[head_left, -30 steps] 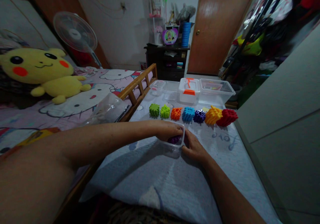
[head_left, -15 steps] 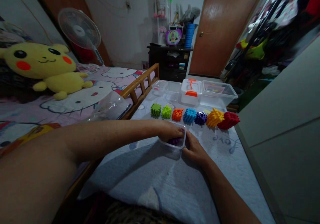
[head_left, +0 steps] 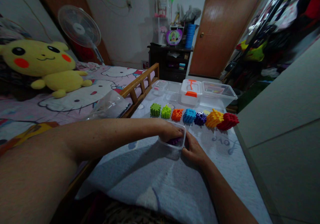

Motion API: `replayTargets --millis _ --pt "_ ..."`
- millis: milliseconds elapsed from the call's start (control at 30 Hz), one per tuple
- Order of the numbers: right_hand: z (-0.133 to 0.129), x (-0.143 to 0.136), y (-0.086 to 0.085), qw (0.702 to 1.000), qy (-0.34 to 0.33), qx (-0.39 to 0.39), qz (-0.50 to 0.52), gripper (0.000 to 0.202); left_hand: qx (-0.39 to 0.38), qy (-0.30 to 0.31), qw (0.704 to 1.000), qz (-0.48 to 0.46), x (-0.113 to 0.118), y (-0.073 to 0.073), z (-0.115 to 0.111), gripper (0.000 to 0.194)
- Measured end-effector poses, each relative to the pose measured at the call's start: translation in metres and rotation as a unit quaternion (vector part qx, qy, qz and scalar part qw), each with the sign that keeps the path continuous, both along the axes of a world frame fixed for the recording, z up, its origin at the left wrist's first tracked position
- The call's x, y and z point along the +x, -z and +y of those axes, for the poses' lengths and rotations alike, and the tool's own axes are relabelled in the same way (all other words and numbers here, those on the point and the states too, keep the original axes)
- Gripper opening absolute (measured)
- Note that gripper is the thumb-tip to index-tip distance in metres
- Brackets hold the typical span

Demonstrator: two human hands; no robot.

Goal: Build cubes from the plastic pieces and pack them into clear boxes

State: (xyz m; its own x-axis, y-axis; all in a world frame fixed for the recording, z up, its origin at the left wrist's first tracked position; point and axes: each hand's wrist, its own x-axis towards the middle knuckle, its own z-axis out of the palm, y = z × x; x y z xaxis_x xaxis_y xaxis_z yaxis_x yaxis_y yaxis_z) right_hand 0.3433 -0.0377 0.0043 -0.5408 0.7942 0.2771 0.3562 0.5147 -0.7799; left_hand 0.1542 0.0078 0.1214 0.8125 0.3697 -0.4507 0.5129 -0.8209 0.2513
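Note:
A small clear plastic box sits on the cloth in front of me. My left hand reaches down inside it, fingers bent onto purple toy pieces; the fingertips are partly hidden. Against the box's right wall, my right hand grips the side, thumb in front. Just beyond the box runs a row of interlocking toy pieces stacked by colour: dark green, lime green, orange, light blue, dark blue, yellow and red.
Behind the row stand a lidded clear box with orange latches and an open clear bin. A wooden rail edges the left side, with a plastic bag and a yellow plush toy beyond. A cabinet panel borders the right.
Both hands stay in place at the box, the left inside and the right on its side. The view has shifted very slightly.

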Motion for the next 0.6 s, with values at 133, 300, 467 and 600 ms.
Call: replayTargets --millis 133,300,467,600 --pt "0.0 0.0 -0.001 1.0 0.003 0.007 0.002 0.082 -0.003 0.002 1.0 0.002 -0.001 -0.006 -0.002 0.06" --pt "0.0 0.004 0.004 1.0 -0.002 0.013 -0.023 0.084 -0.02 -0.009 1.0 -0.014 -0.003 -0.013 -0.002 0.073" --pt "0.001 0.011 0.015 0.997 -0.007 0.017 -0.078 0.102 -0.002 -0.012 1.0 0.014 -0.002 -0.014 -0.003 0.075" --pt "0.002 0.013 0.019 0.995 -0.009 0.017 -0.097 0.109 -0.002 -0.031 0.999 0.031 0.001 -0.011 -0.002 0.07"
